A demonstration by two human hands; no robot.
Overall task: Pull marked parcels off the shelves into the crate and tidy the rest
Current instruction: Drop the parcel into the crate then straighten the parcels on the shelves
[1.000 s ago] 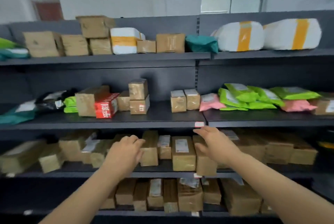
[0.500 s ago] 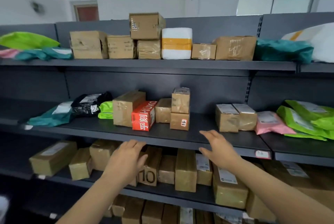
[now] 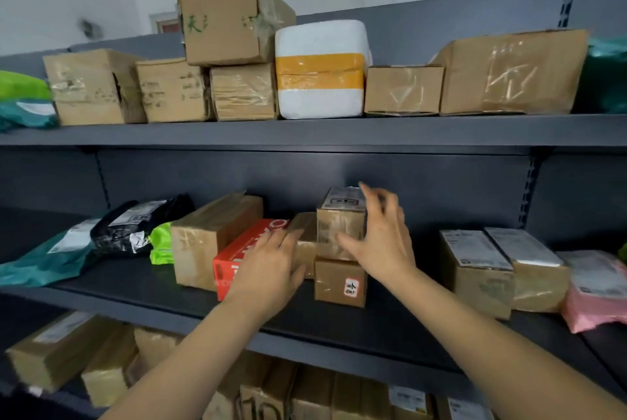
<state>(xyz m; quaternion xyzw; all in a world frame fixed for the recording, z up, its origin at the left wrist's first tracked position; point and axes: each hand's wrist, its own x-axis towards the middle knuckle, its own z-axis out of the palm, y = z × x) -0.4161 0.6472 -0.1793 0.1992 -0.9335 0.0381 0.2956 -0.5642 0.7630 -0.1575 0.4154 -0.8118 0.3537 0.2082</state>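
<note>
Small box [image 3: 341, 226] is stacked on labelled box [image 3: 340, 282], set back from the front edge of the shelf [image 3: 390, 321]. Right hand [image 3: 380, 243] is laid against it, fingers spread. Left hand [image 3: 268, 270] is pressed flat, fingers together, on low box [image 3: 305, 250]. Bare shelf is seen rightward.

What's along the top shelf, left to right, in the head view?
Green mailer → scuffed cardboard box → second cardboard box → stacked pair of boxes → white foam box with yellow tape → low cardboard box → wide cardboard box → dark green bag, cut off by the right edge.
</note>
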